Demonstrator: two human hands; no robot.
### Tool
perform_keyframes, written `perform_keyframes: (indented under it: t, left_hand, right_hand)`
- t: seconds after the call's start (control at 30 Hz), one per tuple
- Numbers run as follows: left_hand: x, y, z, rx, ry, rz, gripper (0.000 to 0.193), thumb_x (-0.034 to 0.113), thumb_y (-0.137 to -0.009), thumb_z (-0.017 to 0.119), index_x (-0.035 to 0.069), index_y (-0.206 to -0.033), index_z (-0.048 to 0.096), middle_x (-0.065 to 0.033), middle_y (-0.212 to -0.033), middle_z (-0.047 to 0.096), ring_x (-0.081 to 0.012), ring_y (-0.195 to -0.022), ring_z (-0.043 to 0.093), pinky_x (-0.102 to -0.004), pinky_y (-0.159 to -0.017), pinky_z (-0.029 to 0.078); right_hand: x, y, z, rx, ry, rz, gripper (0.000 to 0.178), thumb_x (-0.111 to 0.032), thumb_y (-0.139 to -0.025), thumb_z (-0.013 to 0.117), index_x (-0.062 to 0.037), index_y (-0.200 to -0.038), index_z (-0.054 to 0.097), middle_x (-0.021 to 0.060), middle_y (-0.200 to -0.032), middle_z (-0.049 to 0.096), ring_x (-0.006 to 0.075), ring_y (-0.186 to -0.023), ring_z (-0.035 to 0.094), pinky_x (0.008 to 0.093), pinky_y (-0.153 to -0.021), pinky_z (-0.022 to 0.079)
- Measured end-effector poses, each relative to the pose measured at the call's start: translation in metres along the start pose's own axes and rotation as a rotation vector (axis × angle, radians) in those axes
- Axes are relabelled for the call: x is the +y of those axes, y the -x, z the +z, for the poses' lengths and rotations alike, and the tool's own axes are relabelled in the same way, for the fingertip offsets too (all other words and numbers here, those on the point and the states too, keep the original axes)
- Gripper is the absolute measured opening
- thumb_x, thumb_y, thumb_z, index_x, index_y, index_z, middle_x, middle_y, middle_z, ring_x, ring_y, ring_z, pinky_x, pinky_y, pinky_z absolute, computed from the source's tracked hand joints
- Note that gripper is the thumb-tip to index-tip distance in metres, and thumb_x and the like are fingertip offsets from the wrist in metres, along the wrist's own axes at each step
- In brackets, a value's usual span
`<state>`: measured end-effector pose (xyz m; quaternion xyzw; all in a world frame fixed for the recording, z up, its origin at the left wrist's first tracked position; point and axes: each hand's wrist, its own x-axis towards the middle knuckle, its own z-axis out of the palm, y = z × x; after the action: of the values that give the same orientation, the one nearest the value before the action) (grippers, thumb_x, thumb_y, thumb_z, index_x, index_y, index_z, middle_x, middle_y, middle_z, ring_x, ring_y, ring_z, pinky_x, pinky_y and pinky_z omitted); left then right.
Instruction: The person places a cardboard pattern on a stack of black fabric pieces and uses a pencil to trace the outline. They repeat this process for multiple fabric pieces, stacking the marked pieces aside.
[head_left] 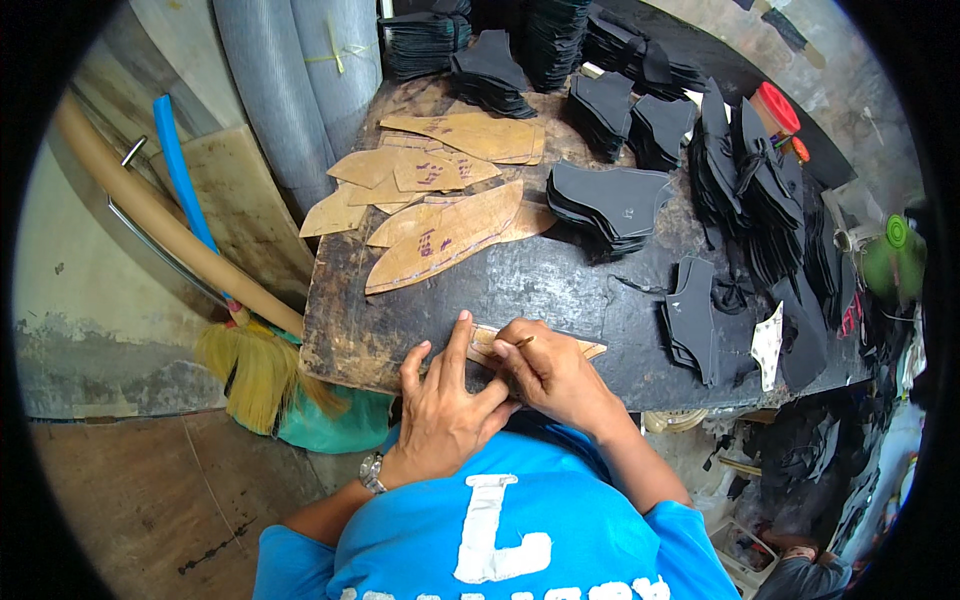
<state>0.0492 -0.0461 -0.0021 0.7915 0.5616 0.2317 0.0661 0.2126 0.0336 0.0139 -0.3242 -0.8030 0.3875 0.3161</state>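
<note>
Your left hand (440, 400) presses flat, fingers spread, on the cardboard template (580, 349) at the desk's (520, 285) near edge; right hand (550, 372) fingers pinch a thin tool (524, 341) just beside

A dark worn bench (560, 285) carries tan cardboard patterns (440, 215) at eleven o'clock and black cut-piece stacks (610, 200) from twelve to three.

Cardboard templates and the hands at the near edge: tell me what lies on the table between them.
In the head view, the stretch between the cardboard templates and the left hand and right hand is bare dark table; no cut pieces lie there.
</note>
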Motion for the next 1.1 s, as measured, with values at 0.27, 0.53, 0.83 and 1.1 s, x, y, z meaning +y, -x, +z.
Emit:
perform_keyframes:
  t: [0.27, 0.53, 0.83, 1.1]
  left_hand:
    - [0.000, 0.001, -0.001, -0.016, 0.009, -0.022, 0.039, 0.035, -0.079, 0.082, 0.024, -0.116, 0.076, -0.0276, -0.158, 0.034, -0.0325, -0.127, 0.057, -0.0540, -0.113, 0.025]
    - [-0.001, -0.001, -0.003, -0.022, -0.007, -0.001, 0.039, 0.037, -0.079, 0.082, 0.023, -0.116, 0.076, -0.0273, -0.157, 0.036, -0.0317, -0.123, 0.058, -0.0542, -0.114, 0.023]
    - [-0.001, -0.006, -0.006, 0.005, -0.018, 0.045, 0.041, 0.038, -0.079, 0.082, 0.017, -0.114, 0.076, -0.0266, -0.148, 0.046, -0.0314, -0.117, 0.058, -0.0533, -0.110, 0.027]
    - [-0.021, -0.055, -0.039, -0.198, 0.060, 0.125, 0.030, 0.035, -0.091, 0.070, 0.007, -0.102, 0.067, -0.0119, -0.108, 0.062, -0.0283, -0.101, 0.058, -0.0481, -0.097, 0.036]
  right_hand:
    - [-0.008, -0.006, 0.008, 0.080, -0.241, 0.313, 0.015, -0.014, -0.103, 0.057, 0.0000, -0.100, 0.057, 0.0167, -0.088, 0.062, 0.0364, -0.082, 0.065, 0.0459, -0.078, 0.050]
    - [0.008, -0.010, 0.011, 0.114, -0.355, 0.295, 0.019, -0.016, -0.106, 0.054, 0.0017, -0.099, 0.059, 0.0190, -0.084, 0.062, 0.0352, -0.076, 0.066, 0.0400, -0.070, 0.053]
    - [0.007, -0.014, 0.006, 0.171, -0.156, 0.057, 0.017, -0.015, -0.106, 0.052, 0.0020, -0.102, 0.056, 0.0206, -0.094, 0.058, 0.0386, -0.089, 0.061, 0.0424, -0.079, 0.051]
    - [-0.002, 0.034, -0.041, 0.152, 0.456, 0.157, 0.030, -0.017, -0.090, 0.070, 0.0017, -0.110, 0.058, 0.0179, -0.112, 0.054, 0.0357, -0.108, 0.054, 0.0468, -0.088, 0.045]
